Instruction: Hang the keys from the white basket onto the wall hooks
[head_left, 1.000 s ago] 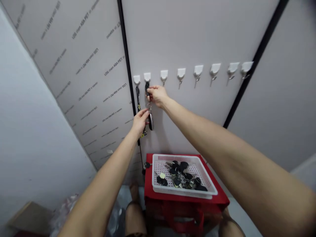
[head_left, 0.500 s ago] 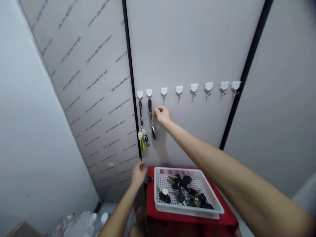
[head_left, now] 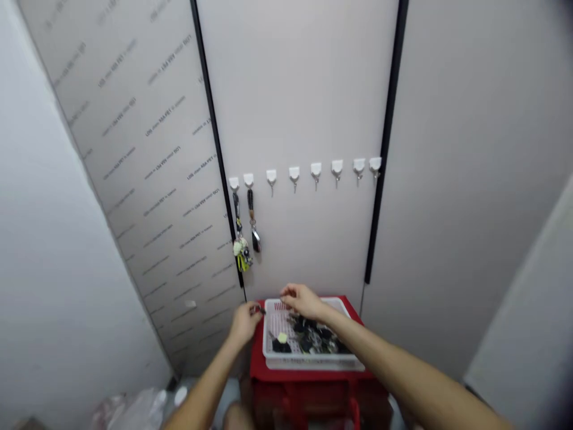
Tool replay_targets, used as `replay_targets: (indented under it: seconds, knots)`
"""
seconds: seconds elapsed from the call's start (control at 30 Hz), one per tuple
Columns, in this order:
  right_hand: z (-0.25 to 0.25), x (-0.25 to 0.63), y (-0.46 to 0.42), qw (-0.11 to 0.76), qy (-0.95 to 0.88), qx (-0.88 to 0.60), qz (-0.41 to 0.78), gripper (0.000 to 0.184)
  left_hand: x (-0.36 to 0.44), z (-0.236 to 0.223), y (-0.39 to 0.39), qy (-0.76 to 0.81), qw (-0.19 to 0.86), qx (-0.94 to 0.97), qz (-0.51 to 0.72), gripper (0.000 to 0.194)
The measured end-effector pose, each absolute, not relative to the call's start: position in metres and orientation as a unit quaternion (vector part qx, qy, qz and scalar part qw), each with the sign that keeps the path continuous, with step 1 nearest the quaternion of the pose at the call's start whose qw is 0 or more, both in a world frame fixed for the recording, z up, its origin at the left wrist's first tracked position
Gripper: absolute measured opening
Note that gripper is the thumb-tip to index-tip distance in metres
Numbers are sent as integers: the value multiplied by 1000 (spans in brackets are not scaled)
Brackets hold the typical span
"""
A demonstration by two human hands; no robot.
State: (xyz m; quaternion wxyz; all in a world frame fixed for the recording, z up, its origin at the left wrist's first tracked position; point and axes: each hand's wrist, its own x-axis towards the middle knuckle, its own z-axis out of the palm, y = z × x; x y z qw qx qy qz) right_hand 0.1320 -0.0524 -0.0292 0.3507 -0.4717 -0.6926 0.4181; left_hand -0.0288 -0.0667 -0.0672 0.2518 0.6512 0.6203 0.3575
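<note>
My left hand (head_left: pixel 244 322) is closed on a small dark key (head_left: pixel 257 309) beside the left rim of a white plastic basket (head_left: pixel 313 362). Over the back of that basket, my right hand (head_left: pixel 302 300) has loosely curled fingers with a gap between them and nothing visible in them. Inside the basket lies a heap of keys (head_left: pixel 313 337) with black heads, partly covered by my right forearm. On the wall, a bunch of keys with yellow-green charms (head_left: pixel 242 254) and a car key fob on a dark strap (head_left: pixel 255 240) hang from the two leftmost hooks.
Several white wall hooks (head_left: pixel 294 173) run in a row to the right. The basket stands on a red cloth-like bag or cover (head_left: pixel 268 375). Clear plastic bags (head_left: pixel 141 409) lie on the floor at lower left. A printed wall panel (head_left: pixel 147 179) is at left.
My right hand has moved down from beside the hanging car key fob to above the basket. My left hand stays near the basket's left side, holding the key. The camera view has shifted.
</note>
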Motion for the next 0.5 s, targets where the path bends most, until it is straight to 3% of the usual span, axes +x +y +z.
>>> replay_targets:
  seconds: [0.2,0.4,0.5]
  knots:
    - [-27,142,-65,375,-706,-395,452,25,0,-26,-62,531,305,702,363,22]
    - [-27,154,-66,415,-674,-399,463,22,17,-18,-56,430,452,673,398,25]
    - [-24,158,-65,431,-673,-411,438,17,20,-18,-54,406,470,672,403,19]
